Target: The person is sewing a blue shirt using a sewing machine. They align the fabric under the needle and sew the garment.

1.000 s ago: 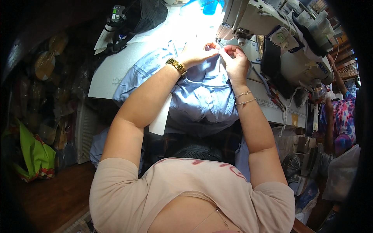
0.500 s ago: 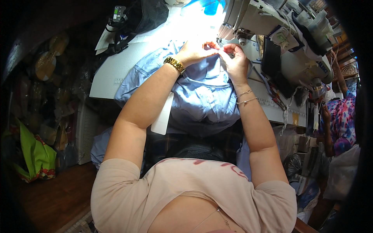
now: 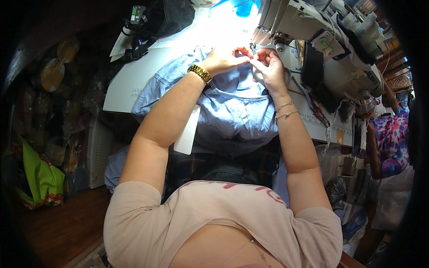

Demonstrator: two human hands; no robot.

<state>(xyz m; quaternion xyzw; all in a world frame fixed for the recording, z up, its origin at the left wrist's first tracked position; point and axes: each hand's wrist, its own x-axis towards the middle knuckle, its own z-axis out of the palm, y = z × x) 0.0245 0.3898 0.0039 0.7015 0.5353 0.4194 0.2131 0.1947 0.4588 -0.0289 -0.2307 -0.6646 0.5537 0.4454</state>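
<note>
A light blue garment (image 3: 237,107) lies bunched over the front of the white sewing table, part of it hanging down toward my lap. My left hand (image 3: 223,61), below a gold-coloured watch, pinches at the garment's far edge. Fingertip to fingertip with it, my right hand (image 3: 271,67) is closed in a pinch too. What sits between the fingers is too small and too brightly lit to make out. Just beyond them is the needle area of a white sewing machine (image 3: 295,18). A white card-like strip (image 3: 188,133) sticks out beneath my left forearm.
The white tabletop (image 3: 119,96) carries a black mesh bag (image 3: 174,20) at the far left and a bright blue object (image 3: 243,9) at the back. Long-handled tools (image 3: 314,105) lie right of my hand. A person (image 3: 389,143) is farther right. A green bag (image 3: 41,178) stands at left.
My right hand has shifted very slightly, its wrist a little to the right. The left hand stays nearly in place. The person at the right has moved an arm.
</note>
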